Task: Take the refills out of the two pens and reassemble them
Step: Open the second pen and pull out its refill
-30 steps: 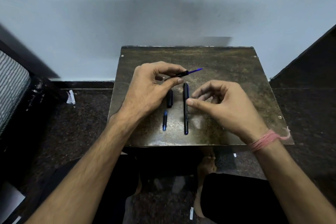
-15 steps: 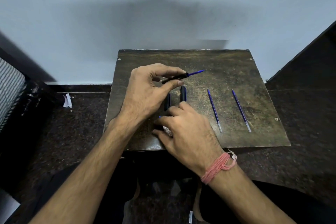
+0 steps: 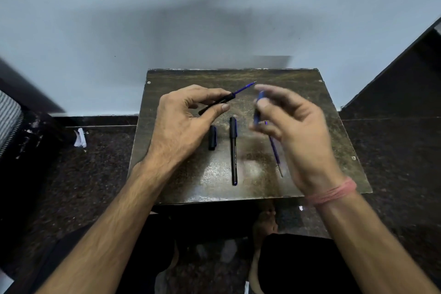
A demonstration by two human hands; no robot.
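A: What could have gone wrong there?

B: The left hand [image 3: 188, 114] pinched a black barrel [image 3: 214, 104] with a blue refill [image 3: 244, 87] sticking out of it. The right hand [image 3: 293, 131] was blurred with motion and closed on a small blue piece [image 3: 259, 107], probably the tip section. Judging by that blur, the piece could have missed the thin refill end and bent it, or slipped from the fingers.

A: Which way did the barrel point?

B: Its long axis ran slantwise above the tabletop [image 3: 310, 93], refill end toward the far right corner, butt end toward the palm.

A: And the rest?

B: The whole pen [image 3: 233, 150] lay on the tabletop, lengthwise near-to-far, just right of a loose cap [image 3: 212, 137]. A spare refill [image 3: 275, 153] lay on the tabletop further right, partly hidden under the right hand; a careless wrist might have rolled it.
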